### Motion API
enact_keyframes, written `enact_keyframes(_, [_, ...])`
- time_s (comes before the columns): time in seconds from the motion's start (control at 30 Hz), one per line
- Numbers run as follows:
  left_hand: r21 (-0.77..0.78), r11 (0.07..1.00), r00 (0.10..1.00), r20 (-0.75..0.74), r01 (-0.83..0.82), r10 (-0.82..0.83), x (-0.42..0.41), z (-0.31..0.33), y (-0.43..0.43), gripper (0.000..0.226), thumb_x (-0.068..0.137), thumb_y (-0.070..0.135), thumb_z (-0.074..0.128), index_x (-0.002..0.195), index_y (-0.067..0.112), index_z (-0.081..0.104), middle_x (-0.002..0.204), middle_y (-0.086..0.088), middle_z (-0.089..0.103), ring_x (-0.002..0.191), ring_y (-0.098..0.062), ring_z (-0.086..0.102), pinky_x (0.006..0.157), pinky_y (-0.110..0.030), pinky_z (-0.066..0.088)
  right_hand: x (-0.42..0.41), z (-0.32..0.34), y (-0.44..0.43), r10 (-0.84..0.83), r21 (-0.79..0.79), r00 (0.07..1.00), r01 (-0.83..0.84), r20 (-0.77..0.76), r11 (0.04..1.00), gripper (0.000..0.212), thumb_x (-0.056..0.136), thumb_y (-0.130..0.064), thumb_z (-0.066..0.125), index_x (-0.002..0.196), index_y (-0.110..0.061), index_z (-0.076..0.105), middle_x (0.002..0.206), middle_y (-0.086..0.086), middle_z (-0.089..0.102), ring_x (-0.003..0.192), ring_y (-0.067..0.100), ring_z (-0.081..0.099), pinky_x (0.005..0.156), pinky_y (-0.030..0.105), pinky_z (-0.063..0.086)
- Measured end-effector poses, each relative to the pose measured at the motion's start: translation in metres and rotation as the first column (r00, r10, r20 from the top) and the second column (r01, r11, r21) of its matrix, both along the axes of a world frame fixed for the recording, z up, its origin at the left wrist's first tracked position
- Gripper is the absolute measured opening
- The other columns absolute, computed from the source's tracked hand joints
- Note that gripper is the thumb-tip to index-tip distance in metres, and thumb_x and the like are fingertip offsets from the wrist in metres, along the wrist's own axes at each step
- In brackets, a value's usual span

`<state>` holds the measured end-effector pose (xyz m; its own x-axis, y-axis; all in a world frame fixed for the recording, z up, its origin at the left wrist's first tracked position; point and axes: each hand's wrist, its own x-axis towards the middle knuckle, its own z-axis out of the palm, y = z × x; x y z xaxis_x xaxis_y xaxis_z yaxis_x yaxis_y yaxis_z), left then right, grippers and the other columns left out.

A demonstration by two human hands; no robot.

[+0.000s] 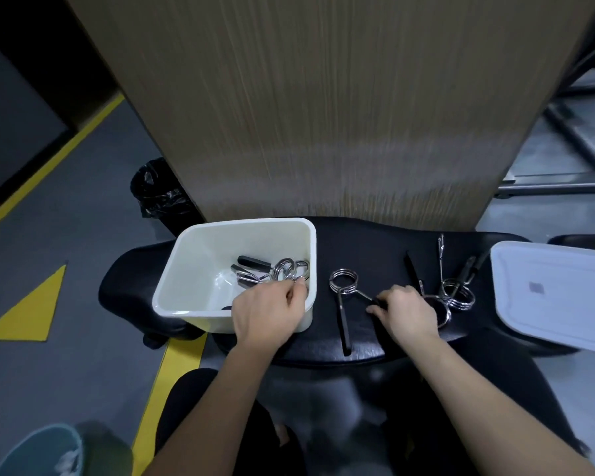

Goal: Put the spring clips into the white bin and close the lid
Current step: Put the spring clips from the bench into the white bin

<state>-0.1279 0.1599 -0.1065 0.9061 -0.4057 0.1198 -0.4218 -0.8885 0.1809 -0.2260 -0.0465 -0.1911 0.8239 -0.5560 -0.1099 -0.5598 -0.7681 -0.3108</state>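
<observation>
The white bin (200, 242) stands open on the left of a black padded seat (368, 242), with several chrome spring clips (282, 269) lying inside it. My left hand (265, 310) reaches over the bin's front right corner, its fingertips pinched on a clip inside. My right hand (406, 310) rests on the seat, fingers closed around the black handle of a spring clip (343, 280) whose coil lies just left of it. Further clips (457, 293) lie to the right, one partly hidden under my right hand. The white lid (557, 293) lies flat at the far right.
A tall wooden panel (323, 108) rises right behind the seat. A black-bagged waste bin (158, 190) stands on the floor at back left, and a teal bin (49, 451) at the bottom left corner. Yellow lines mark the grey floor. Metal frames stand at the right.
</observation>
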Motion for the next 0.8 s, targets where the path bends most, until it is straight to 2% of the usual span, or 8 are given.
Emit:
enact_keyframes(0.13, [-0.012, 1.000, 1.000, -0.021, 0.003, -0.003, -0.002, 0.003, 0.002, 0.048, 0.097, 0.055, 0.033, 0.073, 0.021, 0.057, 0.074, 0.000, 0.068, 0.076, -0.026, 0.062, 0.062, -0.033, 0.040, 0.001, 0.004, 0.010, -0.078, 0.044, 0.990, 0.073, 0.121, 0.996, 0.027, 0.089, -0.045, 0.066, 0.093, -0.020, 0.077, 0.091, -0.002, 0.063, 0.101, 0.021, 0.057, 0.072, 0.034, 0.049])
enact_keyframes(0.23, [-0.059, 0.998, 0.999, -0.053, 0.008, -0.011, -0.004, 0.007, 0.004, 0.040, 0.098, 0.055, 0.036, 0.083, 0.023, 0.054, 0.079, 0.001, 0.070, 0.082, -0.028, 0.064, 0.066, -0.034, 0.040, -0.004, 0.018, 0.010, -0.327, 0.312, 0.887, 0.225, 0.327, 0.923, 0.031, 0.086, -0.040, 0.074, 0.103, -0.015, 0.079, 0.089, 0.002, 0.068, 0.095, 0.024, 0.063, 0.078, 0.033, 0.048])
enact_keyframes(0.27, [-0.086, 0.996, 0.997, -0.071, 0.008, -0.015, -0.005, 0.009, 0.005, 0.036, 0.097, 0.055, 0.037, 0.086, 0.025, 0.053, 0.078, 0.003, 0.070, 0.083, -0.027, 0.064, 0.068, -0.034, 0.041, -0.008, 0.028, 0.010, -0.474, 0.528, 0.795, 0.235, 0.380, 0.816, 0.033, 0.084, -0.037, 0.078, 0.105, -0.012, 0.078, 0.088, 0.002, 0.072, 0.093, 0.023, 0.067, 0.081, 0.031, 0.050])
enact_keyframes(0.33, [-0.151, 0.988, 0.993, -0.113, 0.020, -0.037, -0.007, 0.012, 0.008, 0.029, 0.096, 0.056, 0.038, 0.091, 0.030, 0.052, 0.074, 0.011, 0.065, 0.083, -0.021, 0.064, 0.071, -0.034, 0.043, -0.014, 0.052, 0.013, -0.723, 0.935, 0.631, -0.011, 0.281, 0.354, 0.033, 0.081, -0.026, 0.081, 0.109, -0.009, 0.077, 0.092, 0.007, 0.077, 0.091, 0.020, 0.073, 0.083, 0.031, 0.055])
enact_keyframes(0.4, [-0.246, 0.969, 0.984, -0.168, 0.022, -0.065, -0.008, 0.014, 0.012, 0.026, 0.092, 0.059, 0.039, 0.093, 0.036, 0.052, 0.077, 0.018, 0.065, 0.083, -0.011, 0.064, 0.074, -0.034, 0.046, -0.021, 0.068, 0.013, -0.761, 0.971, 0.618, -0.232, 0.199, 0.065, 0.023, 0.083, -0.015, 0.075, 0.104, -0.006, 0.076, 0.092, 0.010, 0.078, 0.080, 0.018, 0.074, 0.068, 0.028, 0.058])
enact_keyframes(0.5, [-0.493, 0.870, 0.964, -0.230, 0.005, -0.136, -0.008, 0.021, 0.018, 0.023, 0.087, 0.057, 0.047, 0.092, 0.038, 0.059, 0.091, 0.019, 0.066, 0.090, 0.000, 0.061, 0.082, -0.037, 0.050, -0.029, 0.085, 0.015, -0.707, 0.942, 0.641, -0.319, 0.299, 0.109, 0.017, 0.091, -0.001, 0.065, 0.105, -0.003, 0.073, 0.092, 0.010, 0.077, 0.069, 0.013, 0.065, 0.056, 0.018, 0.050])
enact_keyframes(0.63, [-0.525, 0.814, 0.948, -0.039, 0.249, -0.315, -0.017, 0.034, 0.022, 0.009, 0.097, 0.036, 0.058, 0.095, 0.032, 0.066, 0.096, 0.018, 0.064, 0.098, -0.004, 0.057, 0.083, -0.033, 0.051, -0.037, 0.101, 0.028, -0.670, 0.923, 0.660, -0.370, 0.342, 0.106, 0.014, 0.093, -0.001, 0.061, 0.104, -0.002, 0.070, 0.098, 0.014, 0.077, 0.085, 0.017, 0.072, 0.073, 0.027, 0.058])
enact_keyframes(0.8, [-0.551, 0.794, 0.788, -0.358, 0.256, -0.502, -0.040, 0.070, 0.008, 0.023, 0.095, 0.040, 0.063, 0.109, 0.025, 0.073, 0.093, 0.004, 0.075, 0.083, -0.011, 0.068, 0.082, -0.028, 0.051, -0.031, 0.125, 0.048, -0.586, 0.896, 0.691, -0.413, 0.424, 0.161, 0.019, 0.085, -0.005, 0.067, 0.102, 0.000, 0.073, 0.103, 0.020, 0.075, 0.093, 0.023, 0.070, 0.084, 0.032, 0.057])
